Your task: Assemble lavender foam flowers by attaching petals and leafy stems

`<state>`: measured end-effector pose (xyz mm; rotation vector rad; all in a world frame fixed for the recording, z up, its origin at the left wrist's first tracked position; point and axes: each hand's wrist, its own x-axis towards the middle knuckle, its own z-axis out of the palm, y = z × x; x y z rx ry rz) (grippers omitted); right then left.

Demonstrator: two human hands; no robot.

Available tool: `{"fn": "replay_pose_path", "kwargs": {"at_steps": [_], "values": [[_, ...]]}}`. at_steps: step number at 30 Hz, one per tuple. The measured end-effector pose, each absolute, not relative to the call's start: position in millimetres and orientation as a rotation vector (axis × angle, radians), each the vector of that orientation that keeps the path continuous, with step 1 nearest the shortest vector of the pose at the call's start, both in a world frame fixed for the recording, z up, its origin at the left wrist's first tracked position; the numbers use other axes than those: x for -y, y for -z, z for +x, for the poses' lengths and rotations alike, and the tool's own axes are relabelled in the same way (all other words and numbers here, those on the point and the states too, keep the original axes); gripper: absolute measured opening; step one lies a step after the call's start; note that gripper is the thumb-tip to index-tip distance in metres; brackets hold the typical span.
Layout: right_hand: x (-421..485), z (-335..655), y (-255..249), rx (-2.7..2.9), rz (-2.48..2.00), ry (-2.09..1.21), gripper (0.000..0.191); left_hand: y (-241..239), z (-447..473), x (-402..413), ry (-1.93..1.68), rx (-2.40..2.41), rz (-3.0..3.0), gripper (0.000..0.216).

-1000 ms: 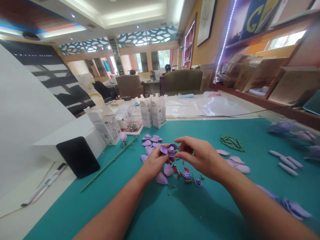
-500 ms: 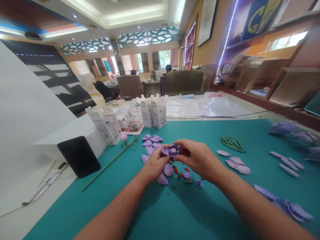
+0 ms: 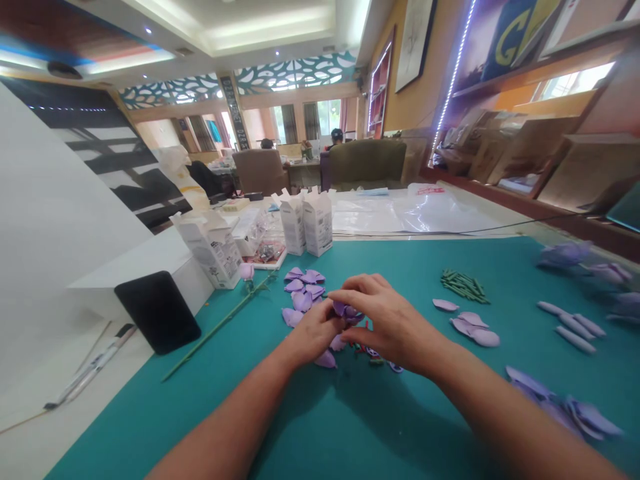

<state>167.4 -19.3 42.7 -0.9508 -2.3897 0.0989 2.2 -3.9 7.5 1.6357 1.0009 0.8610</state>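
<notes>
My left hand [image 3: 313,333] and my right hand [image 3: 387,323] meet over the teal cutting mat [image 3: 280,413], both gripping a small lilac foam flower [image 3: 347,311] that is partly hidden by my fingers. Loose lilac petals [image 3: 303,287] lie just beyond my left hand. Under my right palm, small red pieces and purple plastic discs [image 3: 373,351] are mostly covered. A finished lilac bud on a green stem [image 3: 220,327] lies to the left. Further right are a bundle of green sticks [image 3: 464,287] and more petals [image 3: 473,327].
White printed cartons [image 3: 305,223] stand along the far mat edge, beside a tray of small parts [image 3: 265,257]. A black tablet [image 3: 157,312] lies at left. Clear plastic sheeting [image 3: 410,213] spreads behind. Two seated people [image 3: 336,137] are far back.
My hands have closed in and now cover the flower, with my right hand reaching over it. The flower has shifted slightly down and is less visible.
</notes>
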Motion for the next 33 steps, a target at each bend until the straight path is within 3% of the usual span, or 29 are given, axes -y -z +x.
{"fn": "replay_pose_path", "kwargs": {"at_steps": [18,27,33], "values": [[15,169,-40,2.332,-0.904,-0.143,0.033,-6,2,1,-0.890,-0.943,1.505,0.029],[14,169,-37,2.312,-0.926,-0.143,0.029,-5,3,0,-0.906,-0.944,1.499,0.017],[33,178,-69,2.214,-0.882,-0.281,0.033,-2,-1,-2,-0.957,-0.941,1.361,0.023]]}}
